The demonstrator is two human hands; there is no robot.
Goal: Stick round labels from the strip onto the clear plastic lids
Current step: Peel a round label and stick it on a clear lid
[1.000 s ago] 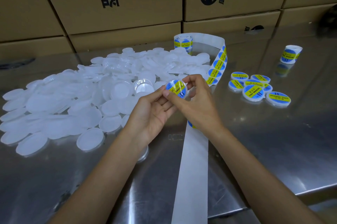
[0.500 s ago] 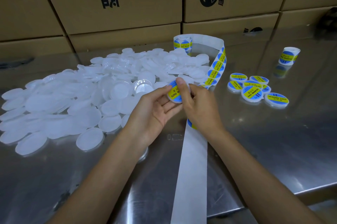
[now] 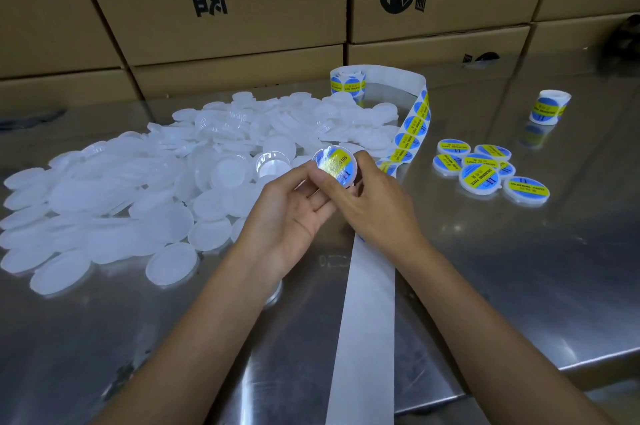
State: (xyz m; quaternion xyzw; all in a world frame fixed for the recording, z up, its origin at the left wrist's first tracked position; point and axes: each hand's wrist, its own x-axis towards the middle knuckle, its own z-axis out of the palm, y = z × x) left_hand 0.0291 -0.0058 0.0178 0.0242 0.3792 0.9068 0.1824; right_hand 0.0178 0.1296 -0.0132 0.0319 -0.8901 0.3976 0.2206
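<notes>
now both hands, left hand [image 3: 294, 213] and right hand [image 3: 377, 210], pinch one clear lid [image 3: 335, 166] wearing a glossy blue-and-yellow label, held above the steel table [image 3: 519, 286] mid-width; bare metal toward its right edge.

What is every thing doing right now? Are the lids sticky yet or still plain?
Held lid: labelled, gripped by both hands.
Left hand: holds the lid's near-left edge.
Right hand: fingers pinch the lid.
Plain lids: unlabelled, heaped on the table.
Finished lids: labelled, in a small cluster.
Label strip: partly unrolled, near end bare.
Spare roll: wound, standing apart.
</notes>
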